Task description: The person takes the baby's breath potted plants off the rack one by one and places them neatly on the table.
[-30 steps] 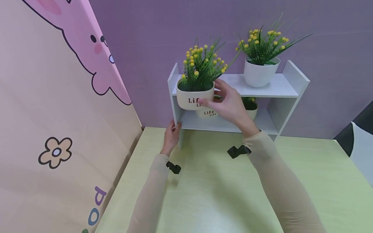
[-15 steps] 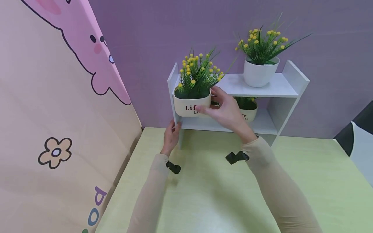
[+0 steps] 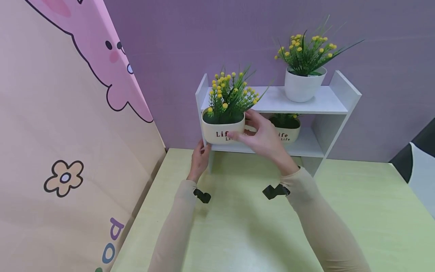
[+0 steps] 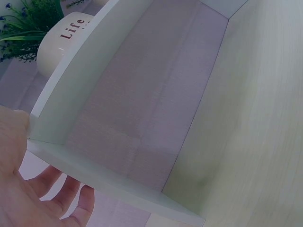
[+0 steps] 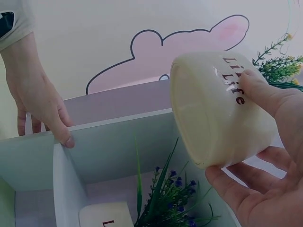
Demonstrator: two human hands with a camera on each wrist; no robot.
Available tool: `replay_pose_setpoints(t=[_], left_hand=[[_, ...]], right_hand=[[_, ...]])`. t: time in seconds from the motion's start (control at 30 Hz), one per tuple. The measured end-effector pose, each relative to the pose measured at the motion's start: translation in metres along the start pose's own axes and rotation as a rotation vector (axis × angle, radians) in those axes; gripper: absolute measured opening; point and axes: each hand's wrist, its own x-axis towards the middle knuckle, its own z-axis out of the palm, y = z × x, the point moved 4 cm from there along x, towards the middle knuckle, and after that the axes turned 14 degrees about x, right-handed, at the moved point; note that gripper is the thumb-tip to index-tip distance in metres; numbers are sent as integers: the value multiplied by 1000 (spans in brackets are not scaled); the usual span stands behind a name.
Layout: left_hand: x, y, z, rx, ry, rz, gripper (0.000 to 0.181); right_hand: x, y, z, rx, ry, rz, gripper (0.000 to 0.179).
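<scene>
My right hand [image 3: 263, 136] grips a cream potted plant [image 3: 222, 133] lettered "Life", thumb on its front and fingers round its side. The plant has yellow flowers and hangs in front of the left part of the white shelf [image 3: 272, 152]. The right wrist view shows the pot's underside, clear of the shelf. My left hand [image 3: 199, 160] holds the shelf's left side panel; in the left wrist view, its fingers [image 4: 66, 196] reach behind the panel. Inside the lower compartment stands a cream pot [image 5: 106, 215] with purple-blue flowers, mostly hidden by the held pot in the head view.
A white pot [image 3: 304, 87] with yellow flowers stands on the upper board's right side. Another cream "Life" pot [image 3: 288, 135] sits in the lower compartment to the right. The shelf stands on a pale green table [image 3: 238, 226] against a purple wall [image 3: 187, 37].
My right hand has lowered the potted plant from upper-board height to in front of the lower compartment, drifting slightly left. My left hand has stayed on the panel.
</scene>
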Motion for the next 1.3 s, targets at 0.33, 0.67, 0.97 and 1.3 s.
replay_pose_setpoints(t=[0.33, 0.67, 0.97, 1.3], left_hand=[[0, -1, -1, -2, -7, -38, 57], [1, 0, -1, 13, 16, -46, 55], [2, 1, -1, 9, 23, -58, 55], [-1, 0, 0, 0, 28, -49, 55]], right_hand=[[-10, 7, 1, 1, 1, 8, 75], [-19, 17, 7, 50, -26, 6, 68], [-22, 26, 11, 96, -31, -13, 62], [-28, 40, 17, 111, -34, 31, 70]])
